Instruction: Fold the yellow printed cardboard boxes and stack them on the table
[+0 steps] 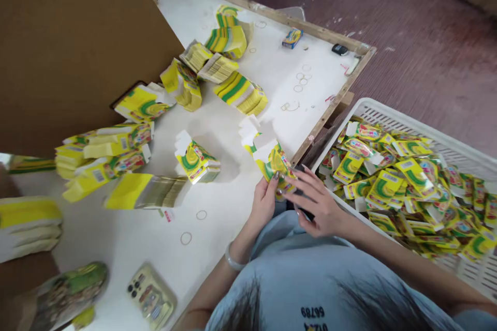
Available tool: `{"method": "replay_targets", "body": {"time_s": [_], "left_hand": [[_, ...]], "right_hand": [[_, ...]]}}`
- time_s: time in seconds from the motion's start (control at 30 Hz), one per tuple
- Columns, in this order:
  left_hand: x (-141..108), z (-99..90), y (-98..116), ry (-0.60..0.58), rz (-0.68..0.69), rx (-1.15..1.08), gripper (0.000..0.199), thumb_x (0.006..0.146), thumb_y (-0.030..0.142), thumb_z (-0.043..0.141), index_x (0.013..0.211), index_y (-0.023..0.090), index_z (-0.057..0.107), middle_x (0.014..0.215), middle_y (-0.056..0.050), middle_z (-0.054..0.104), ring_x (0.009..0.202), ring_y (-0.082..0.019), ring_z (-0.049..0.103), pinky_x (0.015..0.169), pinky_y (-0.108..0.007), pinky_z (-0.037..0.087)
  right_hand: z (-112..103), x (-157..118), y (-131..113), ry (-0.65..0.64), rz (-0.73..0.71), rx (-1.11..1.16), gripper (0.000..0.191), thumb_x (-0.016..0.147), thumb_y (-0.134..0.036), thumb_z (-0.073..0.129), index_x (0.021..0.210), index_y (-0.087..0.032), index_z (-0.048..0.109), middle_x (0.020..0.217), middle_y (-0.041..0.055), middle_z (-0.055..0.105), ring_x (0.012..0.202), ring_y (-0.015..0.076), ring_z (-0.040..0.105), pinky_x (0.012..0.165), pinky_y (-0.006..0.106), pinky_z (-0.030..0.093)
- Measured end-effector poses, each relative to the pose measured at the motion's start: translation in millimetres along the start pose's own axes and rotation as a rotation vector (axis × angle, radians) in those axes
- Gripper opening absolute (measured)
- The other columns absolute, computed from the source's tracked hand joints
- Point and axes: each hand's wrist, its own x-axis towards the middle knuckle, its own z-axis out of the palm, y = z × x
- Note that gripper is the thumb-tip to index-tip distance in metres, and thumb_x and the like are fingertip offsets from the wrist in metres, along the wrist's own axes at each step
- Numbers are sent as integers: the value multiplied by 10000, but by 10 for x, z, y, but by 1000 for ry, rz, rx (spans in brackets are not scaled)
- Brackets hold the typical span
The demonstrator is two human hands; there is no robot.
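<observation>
- Blue shirt (279,274) lies nearest the camera, with the yellow-green cartons (274,160) just beyond it, over the desk's near right edge.
- The person's left grip (267,194) is narrow, pinching the cartons' near end, thumb on top; light pressure should spare the thin card (it looks easy to crease).
- The right grip (306,199) is fairly wide, fingers spread by the same end; whether it bears any weight, one cannot tell.
- White flaps stand out at the cartons' far end; keeping fingers off them would avoid bending them.
- The standing stack (199,163) sits to the left on the desk (229,212), apart from both hands, so elbows are best kept low and close.
- The white crate (392,115) at right holds many loose boxes (384,186), near the right forearm.
</observation>
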Motion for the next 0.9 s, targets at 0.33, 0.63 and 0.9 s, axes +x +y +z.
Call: {"method": "replay_targets", "body": {"time_s": [0.33, 0.63, 0.9], "left_hand": [[-137, 119, 41, -137, 170, 343, 397, 1075, 388, 427, 1341, 178, 634, 1354, -171, 704, 1259, -309, 658, 1213, -575, 434], [-146, -32, 97, -334, 163, 150, 787, 880, 153, 584, 1623, 255, 346, 1681, -108, 410, 1591, -288, 348, 1339, -499, 271], [-120, -121, 269, -390, 89, 250, 607, 993, 621, 554, 1337, 124, 600, 1229, -141, 685, 1088, -264, 619, 1045, -410, 510]], "right_hand": [[512, 569, 110, 362, 562, 389, 325, 1047, -501, 518, 1272, -268, 506, 1073, 81, 723, 984, 253, 725, 885, 397, 611], [419, 450, 51, 254, 425, 350, 393, 1073, -547, 386, 1243, -329, 665, 1270, 89, 726, 1310, 313, 621, 1255, 563, 390], [203, 426, 44, 42, 552, 494, 500, 1078, -574, 396, 1264, -238, 716, 1188, 91, 784, 1093, 266, 730, 1039, 419, 572]]}}
